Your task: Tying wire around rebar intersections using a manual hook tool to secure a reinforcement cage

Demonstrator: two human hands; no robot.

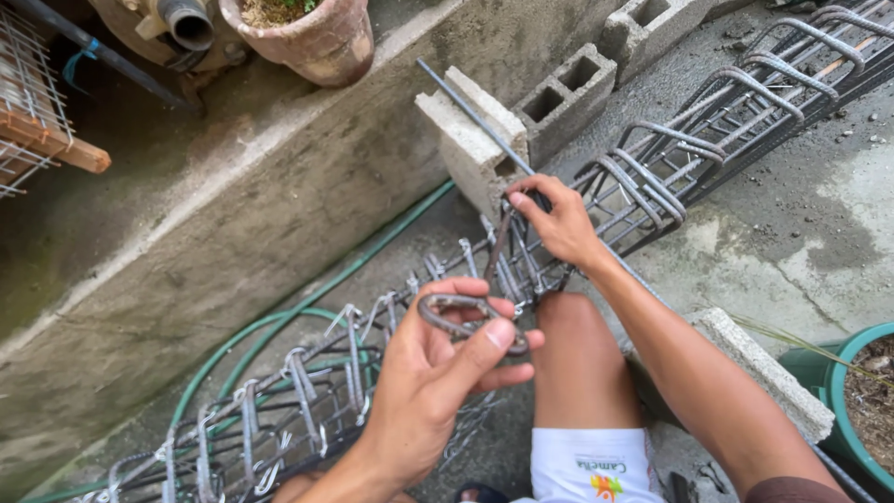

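At the far left, a wire mesh panel (23,93) sits on a wooden batten, above a stained concrete wall (214,242); a clay pot (312,37) and a pipe fitting stand on top of the wall. A green garden hose (279,321) curves along the wall's foot.

Across the concrete floor (801,224) lies a long rebar cage (307,401), its stirrups lashed on with bright tie wire, running up and right past two hollow concrete blocks (521,116).

The left hand (438,373) holds a loose bent stirrup (461,312), fingers curled narrowly round it and the thumb pressing on top, just above the cage. The right hand (559,224) reaches further along, its fingers closed on a part of the cage; whether they pinch a tie wire or a bar end is hard to tell at this angle.

As a judgement, the step in hand is fitting another stirrup onto the cage: the piece is picked up but not yet seated. The next move calls for threading it over the long bars at the right hand's spot, square to them, and then holding it steady for tying.

The only printed thing is a small coloured logo on the white shorts (582,466) at the bottom edge. At the far right stands a green planter (843,391) beside another concrete block (764,368).
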